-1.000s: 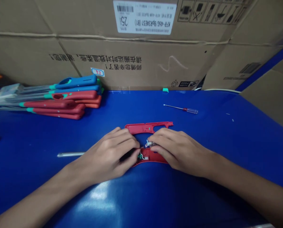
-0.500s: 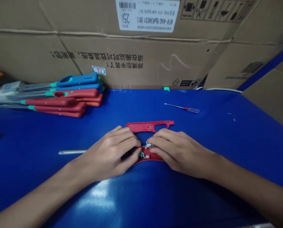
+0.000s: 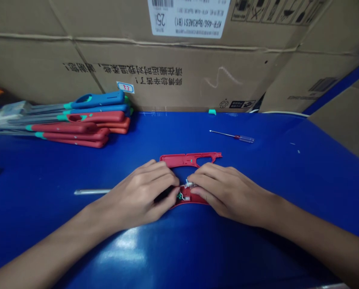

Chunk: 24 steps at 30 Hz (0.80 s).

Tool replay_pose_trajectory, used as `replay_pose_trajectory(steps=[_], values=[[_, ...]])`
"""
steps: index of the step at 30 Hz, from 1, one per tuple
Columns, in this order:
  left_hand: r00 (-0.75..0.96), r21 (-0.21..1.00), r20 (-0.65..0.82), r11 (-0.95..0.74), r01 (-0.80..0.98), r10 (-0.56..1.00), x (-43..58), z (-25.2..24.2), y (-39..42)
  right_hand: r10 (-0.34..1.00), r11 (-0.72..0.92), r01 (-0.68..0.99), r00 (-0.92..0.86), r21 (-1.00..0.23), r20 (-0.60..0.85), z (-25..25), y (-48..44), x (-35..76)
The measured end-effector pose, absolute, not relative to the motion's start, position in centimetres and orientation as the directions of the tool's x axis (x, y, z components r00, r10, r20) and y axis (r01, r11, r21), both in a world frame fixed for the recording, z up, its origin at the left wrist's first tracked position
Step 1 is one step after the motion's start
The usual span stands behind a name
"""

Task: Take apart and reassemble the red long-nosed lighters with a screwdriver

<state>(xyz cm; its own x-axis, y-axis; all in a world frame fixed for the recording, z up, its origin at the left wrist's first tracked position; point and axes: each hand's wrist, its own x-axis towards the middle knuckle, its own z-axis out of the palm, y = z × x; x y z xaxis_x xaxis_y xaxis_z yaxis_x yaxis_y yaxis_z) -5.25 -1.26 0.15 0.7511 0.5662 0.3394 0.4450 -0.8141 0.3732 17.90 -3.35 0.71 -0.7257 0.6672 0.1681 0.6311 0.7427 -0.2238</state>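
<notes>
Between my hands lies a red lighter handle half (image 3: 194, 199), its hollow side up, with a white wire and a green part (image 3: 179, 196) inside. My right hand (image 3: 227, 188) is closed at its right side, thumb and fingers pinching a small white and metal part (image 3: 190, 183) above the shell. My left hand (image 3: 146, 192) is closed at the shell's left end; what its fingertips grip is hidden. Just beyond my fingers rests the other red handle half (image 3: 179, 160), showing its inside. A metal tube (image 3: 92, 192) sticks out to the left from behind my left hand.
Several assembled red and blue lighters (image 3: 86, 128) are piled at the back left. A small screwdriver (image 3: 242, 138) lies at the back right, near a green scrap (image 3: 212, 112). A large cardboard box (image 3: 197, 76) closes off the back of the blue table (image 3: 179, 249).
Both hands keep almost the same pose over the red shell. The whole view has shifted very slightly; nothing has been let go or newly taken.
</notes>
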Motion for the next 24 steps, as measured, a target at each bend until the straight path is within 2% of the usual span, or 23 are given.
replay_pose_trajectory(steps=[24], values=[[0.763,0.369,0.369,-0.837,0.404,0.531,-4.88,0.38,-1.22,0.673,0.734,0.628,-0.723,-0.260,0.155,0.64,-3.36,17.53]])
